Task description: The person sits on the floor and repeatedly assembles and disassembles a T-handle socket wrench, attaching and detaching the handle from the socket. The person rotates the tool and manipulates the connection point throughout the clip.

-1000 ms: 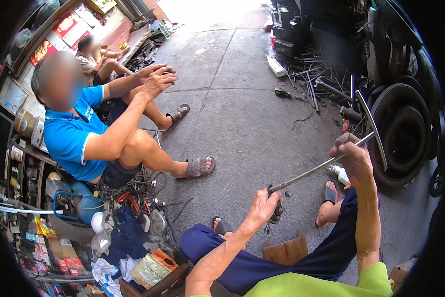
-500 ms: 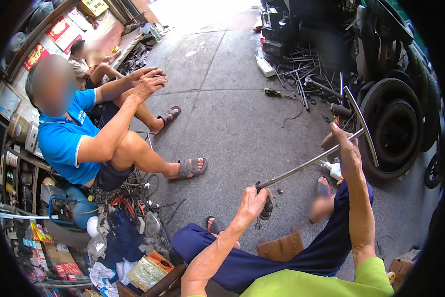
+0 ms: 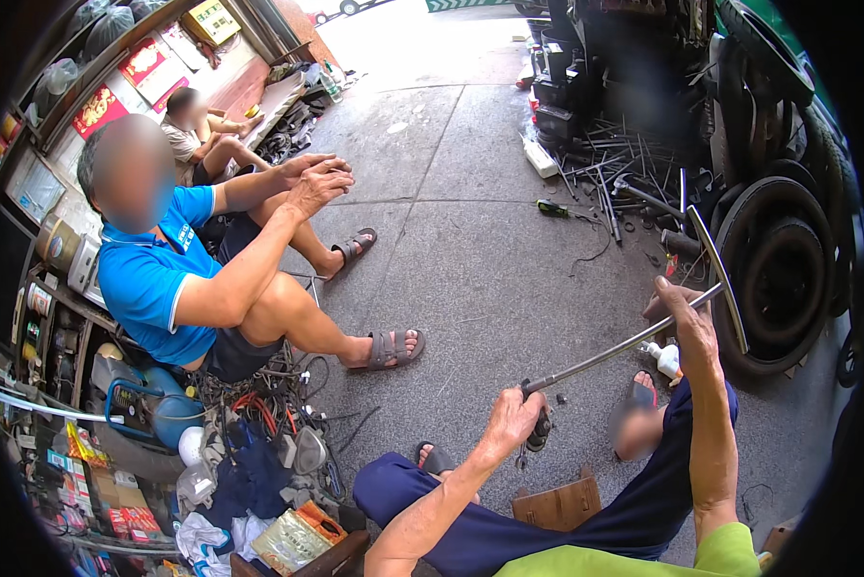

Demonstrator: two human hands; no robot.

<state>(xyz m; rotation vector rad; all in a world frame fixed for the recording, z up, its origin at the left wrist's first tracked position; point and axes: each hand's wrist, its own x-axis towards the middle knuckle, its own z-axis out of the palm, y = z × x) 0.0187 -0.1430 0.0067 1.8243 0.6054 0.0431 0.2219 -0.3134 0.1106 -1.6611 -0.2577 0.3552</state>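
A long T-shaped metal tool (image 3: 616,350) slants across my front, with a slim straight rod and a slightly curved crossbar at its upper right end. Near the rod's lower, darker end, my left hand (image 3: 512,423) is closed around it. Something dark and lumpy (image 3: 539,430) shows just under that fist; I cannot make out what it is. My right hand (image 3: 693,325) grips the rod close to the crossbar, one finger pointing up. Below the tool, a brown board (image 3: 559,502) lies on the floor between my feet. A white bottle (image 3: 661,360) stands beyond my right foot.
A person in a blue shirt (image 3: 167,274) sits at the left, hands together; another (image 3: 206,144) sits farther back. Tyres (image 3: 776,274) stack at the right. Metal rods (image 3: 610,192) and a green-handled screwdriver (image 3: 552,208) lie ahead. Cables and clutter (image 3: 259,413) fill the left.
The whole view has shifted, so the scene sits a little lower and farther right. Both my hands keep their hold on the tool, which stays at nearly the same slant.
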